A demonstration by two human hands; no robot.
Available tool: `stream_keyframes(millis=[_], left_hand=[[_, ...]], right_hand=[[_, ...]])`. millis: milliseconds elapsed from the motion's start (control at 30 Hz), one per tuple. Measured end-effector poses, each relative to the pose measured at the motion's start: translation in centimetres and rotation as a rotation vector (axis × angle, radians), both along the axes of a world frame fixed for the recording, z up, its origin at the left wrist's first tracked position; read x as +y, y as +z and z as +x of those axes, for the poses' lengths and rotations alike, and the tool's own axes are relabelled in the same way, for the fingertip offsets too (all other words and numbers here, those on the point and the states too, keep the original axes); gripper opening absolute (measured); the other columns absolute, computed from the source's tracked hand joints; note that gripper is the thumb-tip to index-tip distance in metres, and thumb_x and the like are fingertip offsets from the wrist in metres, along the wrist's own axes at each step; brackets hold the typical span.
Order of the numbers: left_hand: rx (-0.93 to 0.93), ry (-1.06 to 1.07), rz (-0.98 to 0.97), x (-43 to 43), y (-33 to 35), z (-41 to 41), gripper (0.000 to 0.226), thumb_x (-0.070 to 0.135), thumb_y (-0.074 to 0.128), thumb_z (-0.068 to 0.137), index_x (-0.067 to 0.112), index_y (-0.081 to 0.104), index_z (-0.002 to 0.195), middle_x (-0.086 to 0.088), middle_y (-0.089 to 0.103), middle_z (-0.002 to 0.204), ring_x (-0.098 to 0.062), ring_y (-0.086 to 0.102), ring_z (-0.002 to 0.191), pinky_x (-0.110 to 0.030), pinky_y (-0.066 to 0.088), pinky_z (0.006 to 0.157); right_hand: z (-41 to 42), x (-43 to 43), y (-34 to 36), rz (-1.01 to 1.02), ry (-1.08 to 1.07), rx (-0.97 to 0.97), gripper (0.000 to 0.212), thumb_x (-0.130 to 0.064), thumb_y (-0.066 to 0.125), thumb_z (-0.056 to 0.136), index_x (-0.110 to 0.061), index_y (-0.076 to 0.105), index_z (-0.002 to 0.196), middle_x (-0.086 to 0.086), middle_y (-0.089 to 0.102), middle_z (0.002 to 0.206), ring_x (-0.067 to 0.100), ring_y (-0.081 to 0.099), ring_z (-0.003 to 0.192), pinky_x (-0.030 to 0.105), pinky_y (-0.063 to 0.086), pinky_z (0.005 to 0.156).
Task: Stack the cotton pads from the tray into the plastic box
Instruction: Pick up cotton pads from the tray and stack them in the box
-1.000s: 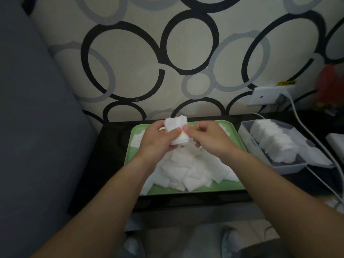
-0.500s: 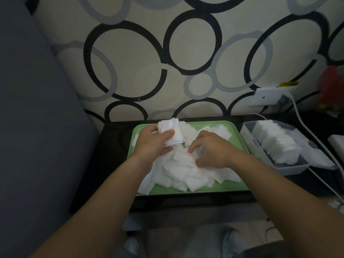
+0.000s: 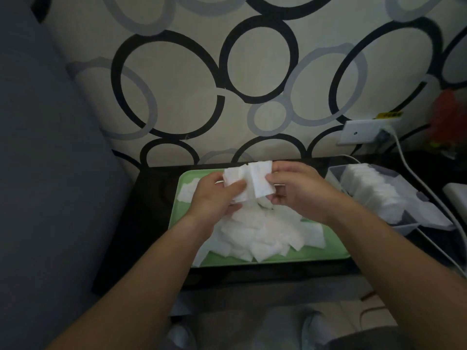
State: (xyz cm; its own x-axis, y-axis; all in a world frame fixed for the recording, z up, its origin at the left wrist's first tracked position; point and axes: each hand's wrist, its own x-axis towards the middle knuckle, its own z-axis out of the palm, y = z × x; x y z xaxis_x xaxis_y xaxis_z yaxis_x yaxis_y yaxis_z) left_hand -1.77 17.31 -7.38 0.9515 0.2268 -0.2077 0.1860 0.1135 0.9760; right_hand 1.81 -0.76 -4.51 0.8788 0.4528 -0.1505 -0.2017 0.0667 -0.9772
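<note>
While my left hand gripped a small stack of cotton pads at frame centre and my right hand pinched its outer pad, a loose heap lay unsorted on the green tray; plastic box, right, partly filled.

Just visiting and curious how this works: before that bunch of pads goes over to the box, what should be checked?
1. Left hand grip: thumb curled over the bunch of pads, ok.
2. Right hand grip: pinches the bunch's right edge, ok.
3. Pads squared up: edges fanned out, not ok.
4. Box open on top: ok.
5. Room left in the box: the row of pads inside fills much of it, cannot tell.
6. Tray finished: a pile remains, not ok.
</note>
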Motion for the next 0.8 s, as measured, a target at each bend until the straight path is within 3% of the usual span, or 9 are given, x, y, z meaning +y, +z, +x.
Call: stream_keyframes(millis=[67, 200, 433, 567, 633, 700, 800], left_hand=[[-0.013, -0.035, -0.012, -0.8, 0.2, -0.1, 0.029, 0.02, 0.078, 0.086, 0.014, 0.068, 0.112, -0.005, 0.074, 0.107, -0.021, 0.072, 0.097, -0.028, 0.061, 0.07], [-0.029, -0.081, -0.05, -1.9, 0.5, -0.1, 0.03, 0.018, 0.076, 0.086, 0.013, 0.068, 0.114, -0.008, 0.074, 0.109, -0.022, 0.072, 0.101, -0.032, 0.062, 0.079], [-0.003, -0.098, -0.102, -3.3, 0.9, 0.3, 0.025, 0.018, 0.065, 0.093, 0.012, 0.069, 0.117, -0.012, 0.074, 0.111, -0.024, 0.072, 0.099, -0.032, 0.06, 0.079], [0.037, -0.074, -0.171, -4.7, 1.4, 0.5, 0.023, 0.023, 0.052, 0.101, 0.013, 0.069, 0.113, -0.011, 0.073, 0.108, -0.025, 0.072, 0.093, -0.035, 0.061, 0.076], [0.058, -0.065, -0.186, -5.4, 1.7, 0.6, 0.026, 0.033, 0.053, 0.101, 0.016, 0.07, 0.109, -0.009, 0.075, 0.105, -0.026, 0.073, 0.094, -0.037, 0.061, 0.077], [0.012, -0.113, -0.112, -6.1, 1.7, 0.6, 0.025, 0.034, 0.062, 0.096, 0.016, 0.07, 0.112, -0.008, 0.075, 0.108, -0.023, 0.073, 0.097, -0.034, 0.061, 0.078], [-0.06, -0.197, 0.016, -7.3, 1.4, 0.4, 0.025, 0.019, 0.069, 0.092, 0.014, 0.066, 0.116, -0.005, 0.076, 0.106, -0.019, 0.074, 0.097, -0.032, 0.061, 0.08]], right_hand=[[-0.3, 0.1, -0.1, 0.002, 0.025, 0.011, 0.016, 0.0, 0.056, 0.094, 0.004, 0.067, 0.105, 0.015, 0.062, 0.079, 0.021, 0.056, 0.066, 0.031, 0.041, 0.063], [-0.2, 0.2, -0.1, -0.146, -0.082, -0.117, 0.01, -0.001, 0.062, 0.092, -0.009, 0.07, 0.091, 0.006, 0.07, 0.07, 0.014, 0.062, 0.059, 0.031, 0.047, 0.063], [0.0, -0.3, -0.3, -0.369, -0.213, -0.27, 0.005, -0.008, 0.068, 0.088, -0.007, 0.068, 0.093, 0.018, 0.072, 0.08, 0.015, 0.067, 0.058, 0.03, 0.052, 0.06], [0.1, -1.1, -0.5, -0.516, -0.305, -0.371, 0.006, -0.016, 0.07, 0.084, -0.014, 0.065, 0.085, 0.006, 0.068, 0.071, 0.01, 0.064, 0.057, 0.024, 0.049, 0.06], [0.1, -1.7, -0.5, -0.585, -0.356, -0.416, 0.013, -0.023, 0.073, 0.082, -0.021, 0.061, 0.084, -0.002, 0.065, 0.076, 0.01, 0.062, 0.067, 0.023, 0.048, 0.063], [0.0, -2.6, -0.4, -0.613, -0.382, -0.44, 0.022, -0.025, 0.075, 0.081, -0.021, 0.058, 0.095, -0.004, 0.061, 0.088, 0.011, 0.059, 0.079, 0.024, 0.045, 0.069], [-0.1, -4.6, 0.0, -0.602, -0.335, -0.543, 0.049, -0.017, 0.074, 0.08, -0.026, 0.054, 0.124, -0.003, 0.055, 0.116, 0.01, 0.058, 0.096, 0.024, 0.049, 0.082]])
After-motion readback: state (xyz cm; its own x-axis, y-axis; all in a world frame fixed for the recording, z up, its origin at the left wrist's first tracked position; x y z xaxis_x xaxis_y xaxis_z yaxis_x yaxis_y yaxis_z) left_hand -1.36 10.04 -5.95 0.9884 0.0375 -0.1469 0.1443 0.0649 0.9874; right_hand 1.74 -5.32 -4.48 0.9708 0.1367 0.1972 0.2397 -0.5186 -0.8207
